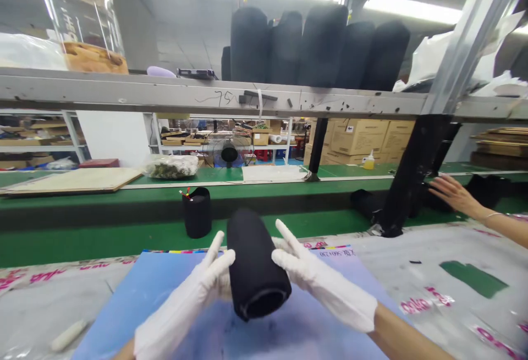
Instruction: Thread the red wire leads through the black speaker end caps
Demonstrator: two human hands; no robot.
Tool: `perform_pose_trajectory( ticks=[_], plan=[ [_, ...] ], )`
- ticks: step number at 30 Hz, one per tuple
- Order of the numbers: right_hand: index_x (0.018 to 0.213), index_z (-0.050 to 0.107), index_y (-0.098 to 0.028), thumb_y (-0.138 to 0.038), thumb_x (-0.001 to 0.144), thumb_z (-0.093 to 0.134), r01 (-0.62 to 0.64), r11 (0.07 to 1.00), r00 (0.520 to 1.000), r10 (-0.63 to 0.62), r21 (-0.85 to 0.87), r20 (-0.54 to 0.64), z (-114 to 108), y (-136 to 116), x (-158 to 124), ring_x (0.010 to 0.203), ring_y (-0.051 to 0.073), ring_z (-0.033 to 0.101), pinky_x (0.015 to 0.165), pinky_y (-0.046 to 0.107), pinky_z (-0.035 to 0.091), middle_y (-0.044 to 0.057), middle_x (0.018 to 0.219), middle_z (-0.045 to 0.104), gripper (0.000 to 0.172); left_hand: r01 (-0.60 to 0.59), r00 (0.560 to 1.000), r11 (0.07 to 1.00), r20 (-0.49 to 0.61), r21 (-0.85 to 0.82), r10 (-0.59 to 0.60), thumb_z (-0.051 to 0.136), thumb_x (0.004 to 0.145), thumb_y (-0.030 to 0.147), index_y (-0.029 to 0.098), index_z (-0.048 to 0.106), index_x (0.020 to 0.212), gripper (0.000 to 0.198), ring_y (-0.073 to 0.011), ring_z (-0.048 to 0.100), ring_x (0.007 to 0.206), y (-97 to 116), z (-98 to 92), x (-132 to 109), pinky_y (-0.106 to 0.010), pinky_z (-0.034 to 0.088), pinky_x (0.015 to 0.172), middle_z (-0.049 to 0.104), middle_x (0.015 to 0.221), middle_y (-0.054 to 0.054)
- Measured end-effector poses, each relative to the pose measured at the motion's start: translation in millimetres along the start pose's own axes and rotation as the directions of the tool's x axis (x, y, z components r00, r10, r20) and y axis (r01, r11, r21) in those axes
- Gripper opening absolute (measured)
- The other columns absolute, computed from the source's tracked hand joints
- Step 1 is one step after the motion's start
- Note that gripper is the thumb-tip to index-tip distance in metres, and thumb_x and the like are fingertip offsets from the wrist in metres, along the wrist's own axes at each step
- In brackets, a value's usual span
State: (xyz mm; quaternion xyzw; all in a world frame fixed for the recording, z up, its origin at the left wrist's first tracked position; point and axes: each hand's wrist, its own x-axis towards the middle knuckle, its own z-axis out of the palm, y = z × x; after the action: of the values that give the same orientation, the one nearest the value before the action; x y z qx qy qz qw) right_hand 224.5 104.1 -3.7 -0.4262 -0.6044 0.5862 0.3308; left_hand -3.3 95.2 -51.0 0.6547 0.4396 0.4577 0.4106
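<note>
Between my two white-gloved hands is a black fabric-covered cylinder (256, 261), tilted, its open hollow end toward me. My left hand (210, 277) presses its thumb and fingers against the left side. Against the right side, my right hand (299, 261) grips with the thumb, while its index finger points up and away. Under the cylinder lies a blue-purple printed sheet (165, 288). A shorter black cylinder (197, 214) with small coloured wires at its top stands beyond my left hand on the green surface.
Several black cylinders (289, 46) stand on the overhead shelf (157, 91). A black-wrapped post (412, 178) rises at the right, beside another person's hand (456, 195). A white stick-like thing (68, 335) lies at the lower left. A glass jar (82, 13) stands on the shelf.
</note>
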Motion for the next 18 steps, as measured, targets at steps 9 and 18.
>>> perform_pose_trajectory(
  ticks=[9, 18],
  plan=[
    [0.151, 0.025, -0.033, -0.014, 0.066, 0.082, 0.337, 0.942, 0.941, -0.337, 0.003, 0.026, 29.5, 37.8, -16.8, 0.139, 0.030, 0.040, 0.109, 0.041, 0.043, 0.006, 0.153, 0.042, 0.104, -0.053, 0.954, 0.989, 0.285, -0.141, 0.092, 0.079, 0.075, 0.043, 0.034, 0.029, 0.149, 0.090, -0.0290, 0.051, 0.132, 34.7, 5.5, -7.9, -0.045, 0.044, 0.109, 0.049, 0.149, -0.005],
    [0.152, 0.024, -0.029, -0.033, 0.066, 0.087, 0.287, 0.957, 0.948, -0.290, 0.039, 0.133, 4.2, 71.3, -8.8, 0.147, 0.029, 0.026, 0.118, 0.044, 0.027, 0.008, 0.154, 0.040, 0.108, -0.256, 0.953, 0.905, 0.247, 0.340, 0.177, 0.072, 0.082, 0.034, 0.038, 0.032, 0.149, 0.078, -0.0247, 0.068, 0.108, 29.5, 2.6, -10.9, -0.038, 0.057, 0.092, 0.064, 0.132, -0.005]
  ],
)
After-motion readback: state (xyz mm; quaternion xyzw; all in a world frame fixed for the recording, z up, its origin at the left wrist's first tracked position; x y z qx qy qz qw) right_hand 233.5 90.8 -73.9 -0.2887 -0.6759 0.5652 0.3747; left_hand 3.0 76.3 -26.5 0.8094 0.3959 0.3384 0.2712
